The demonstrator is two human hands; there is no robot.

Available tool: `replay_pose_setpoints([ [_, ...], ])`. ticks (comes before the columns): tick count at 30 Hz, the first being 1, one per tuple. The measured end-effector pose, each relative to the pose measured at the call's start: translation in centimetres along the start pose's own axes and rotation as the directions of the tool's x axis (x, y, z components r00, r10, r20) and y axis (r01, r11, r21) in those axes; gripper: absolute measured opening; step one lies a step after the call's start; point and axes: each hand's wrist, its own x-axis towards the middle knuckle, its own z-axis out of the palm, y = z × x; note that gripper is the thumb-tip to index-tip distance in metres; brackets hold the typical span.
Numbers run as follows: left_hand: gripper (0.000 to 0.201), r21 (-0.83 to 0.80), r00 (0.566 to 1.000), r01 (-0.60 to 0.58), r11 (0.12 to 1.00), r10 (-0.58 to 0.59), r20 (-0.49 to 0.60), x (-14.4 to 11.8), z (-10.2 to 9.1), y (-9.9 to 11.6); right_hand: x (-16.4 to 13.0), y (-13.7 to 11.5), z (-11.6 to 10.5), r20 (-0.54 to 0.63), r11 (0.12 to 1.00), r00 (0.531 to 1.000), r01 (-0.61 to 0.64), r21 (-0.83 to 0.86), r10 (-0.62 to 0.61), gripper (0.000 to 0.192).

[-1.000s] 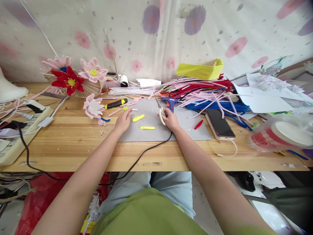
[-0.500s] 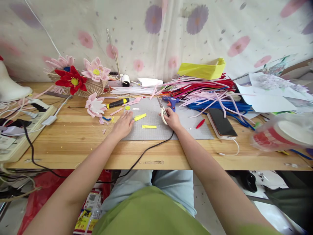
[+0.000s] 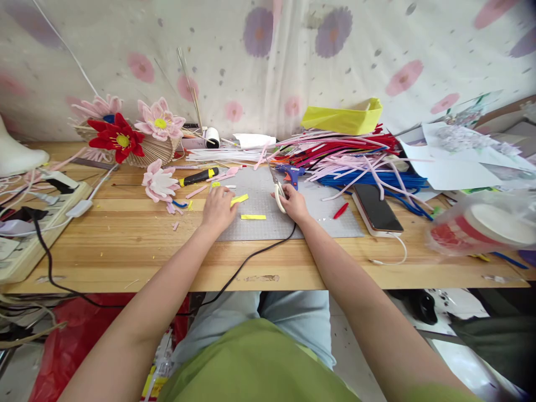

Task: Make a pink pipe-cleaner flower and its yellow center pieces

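My right hand (image 3: 295, 203) is closed around the white handles of a pair of scissors (image 3: 280, 196), whose blades point away over the cutting mat (image 3: 335, 218). Fingers bent and a little apart, my left hand (image 3: 218, 209) is at the left end of a yellow strip (image 3: 240, 199); whether it grips the strip cannot be made out. A second yellow strip (image 3: 253, 217) lies flat between the hands. Just beyond my left fingers is a small yellow coil (image 3: 215, 184). A blue glue gun (image 3: 292, 173) lies behind the scissors, and a red petal-shaped piece (image 3: 341, 210) rests to their right.
Pink and red fuzzy flowers (image 3: 159, 181) and a yellow-black cutter (image 3: 200, 177) are on the left. Bundled pipe cleaners (image 3: 335, 153) lie at the back, with a phone (image 3: 378, 207) and bagged cup (image 3: 481, 226) on the right. A black cord (image 3: 251, 255) crosses the table front.
My left hand has shifted right to the end of the upper yellow strip, its fingers now more bent. My right hand stays in place with the scissors. The view has shifted slightly.
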Motion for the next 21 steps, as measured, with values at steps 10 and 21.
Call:
replay_pose_setpoints([
  [10, 0.014, -0.147, 0.915, -0.079, 0.986, 0.130, 0.382, 1.3, 2.0, 3.0, 0.0, 0.1, -0.1, 0.005, 1.000, 1.000, 0.007, -0.013, -0.006, 0.033],
  [21, 0.019, -0.449, 0.957, 0.176, 0.876, -0.046, 0.286, 0.8, 2.3, 1.6, 0.0, 0.2, 0.0, 0.015, 0.996, 1.000, 0.028, -0.082, -0.027, 0.032],
])
